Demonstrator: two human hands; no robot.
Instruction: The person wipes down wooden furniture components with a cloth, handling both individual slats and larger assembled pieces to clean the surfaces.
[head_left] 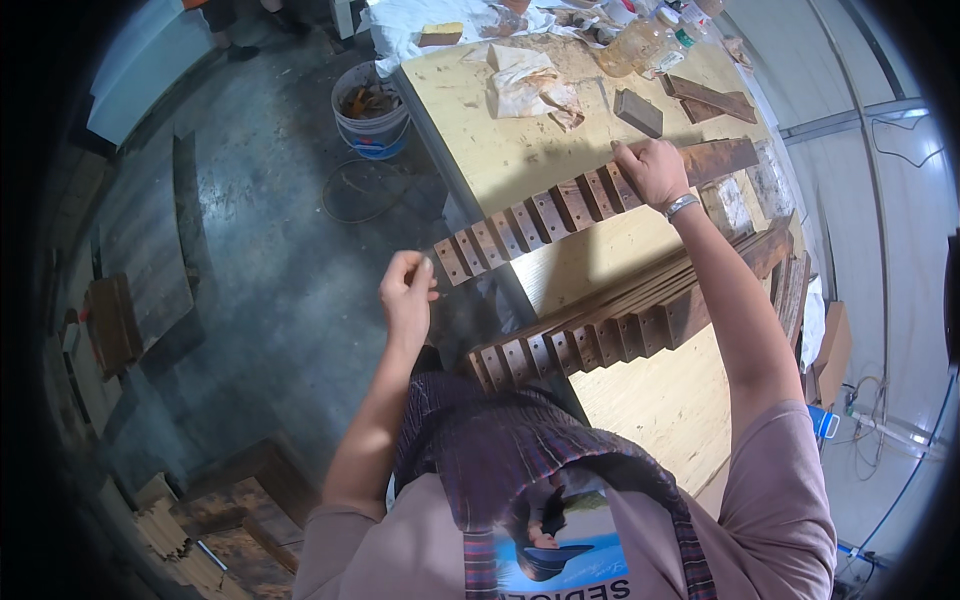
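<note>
My right hand (655,175) grips 1 notched board (525,228), sticking out past the left edge of the tabletop (455,105). Left hand (405,290) curled by its end, can't tell if touching. Board stack (605,342) overhangs same edge.

A long brown wooden strip (592,198) is held slantwise over the bench (460,100), its left end jutting past the bench's edge, its right end pointing farther away. Most of its upper face is broken into step-like segments dotted with small dark holes; the right end runs on as an unstepped stretch
</note>
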